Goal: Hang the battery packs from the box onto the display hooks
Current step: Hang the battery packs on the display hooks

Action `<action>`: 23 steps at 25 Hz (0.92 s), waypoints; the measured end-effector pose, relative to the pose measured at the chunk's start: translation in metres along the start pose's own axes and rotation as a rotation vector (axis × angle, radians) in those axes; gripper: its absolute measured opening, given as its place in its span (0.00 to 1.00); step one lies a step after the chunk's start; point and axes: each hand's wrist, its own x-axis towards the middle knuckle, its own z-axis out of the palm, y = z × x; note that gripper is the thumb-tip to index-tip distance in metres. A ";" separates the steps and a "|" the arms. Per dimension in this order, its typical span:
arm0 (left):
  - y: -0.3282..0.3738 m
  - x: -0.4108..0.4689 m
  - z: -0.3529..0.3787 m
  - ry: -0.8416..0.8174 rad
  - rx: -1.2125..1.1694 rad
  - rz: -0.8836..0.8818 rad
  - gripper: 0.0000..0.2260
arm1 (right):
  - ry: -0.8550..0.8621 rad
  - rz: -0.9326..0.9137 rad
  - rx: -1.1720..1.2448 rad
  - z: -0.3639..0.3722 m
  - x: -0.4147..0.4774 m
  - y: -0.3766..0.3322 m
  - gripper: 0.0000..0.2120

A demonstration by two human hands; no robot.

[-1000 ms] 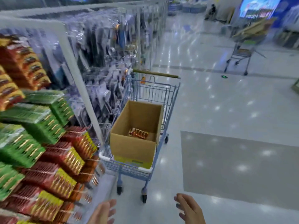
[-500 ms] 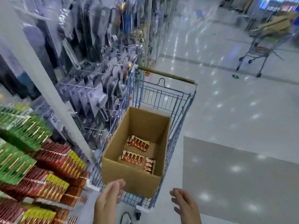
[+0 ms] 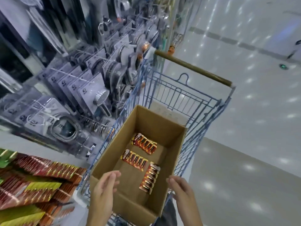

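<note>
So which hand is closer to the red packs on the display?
Left. The left hand is over the near-left corner of the box, on the side by the red packs. The right hand is at the box's right edge, with the whole box between it and them.

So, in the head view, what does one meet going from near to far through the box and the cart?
Near wall of the cardboard box → nearest battery pack → middle battery pack → far battery pack → cart's wire grille → cart handle.
</note>
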 end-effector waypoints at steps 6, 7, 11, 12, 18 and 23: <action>-0.007 0.040 0.079 0.353 -0.062 -0.180 0.11 | -0.217 0.053 -0.228 0.009 0.134 -0.068 0.04; -0.007 0.053 0.095 0.372 -0.053 -0.211 0.09 | -0.265 0.045 -0.270 0.016 0.156 -0.075 0.04; -0.037 0.132 0.151 0.365 -0.045 -0.426 0.08 | -0.387 0.014 -0.488 0.050 0.233 -0.081 0.07; -0.052 0.159 0.162 0.398 -0.061 -0.528 0.11 | -0.408 0.016 -0.524 0.058 0.248 -0.081 0.07; -0.127 0.280 0.218 0.461 -0.495 -0.877 0.23 | -0.472 0.079 -0.757 0.082 0.328 -0.062 0.10; -0.327 0.346 0.246 0.644 -0.322 -0.923 0.31 | -0.466 0.159 -0.833 0.092 0.375 -0.042 0.10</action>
